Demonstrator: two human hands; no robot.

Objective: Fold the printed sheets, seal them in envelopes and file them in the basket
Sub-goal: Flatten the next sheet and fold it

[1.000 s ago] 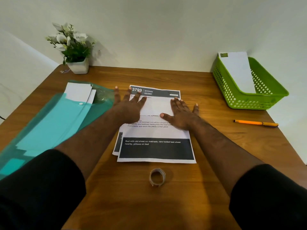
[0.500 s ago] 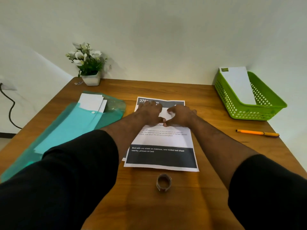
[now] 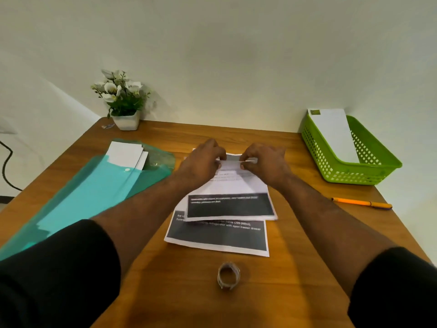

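The top printed sheet (image 3: 230,185), white with a black band of text, lies at the table's middle with its far edge lifted. My left hand (image 3: 201,162) and my right hand (image 3: 264,162) pinch that far edge between fingers and thumbs. A second printed sheet (image 3: 217,237) lies flat beneath it and shows nearer to me. White envelopes (image 3: 125,153) stick out of a teal plastic folder (image 3: 94,188) on the left. The green basket (image 3: 369,176) at the right back holds one white envelope (image 3: 333,133).
A roll of tape (image 3: 228,275) stands on the wooden table near me. An orange pen (image 3: 361,202) lies at the right. A potted white flower (image 3: 123,102) sits at the back left by the wall. A black cable (image 3: 6,166) hangs off the left side.
Both hands went from lying flat on the sheet to pinching its far edge and lifting it. The top sheet slid away, uncovering the second sheet's black band. The camera tilted upward.
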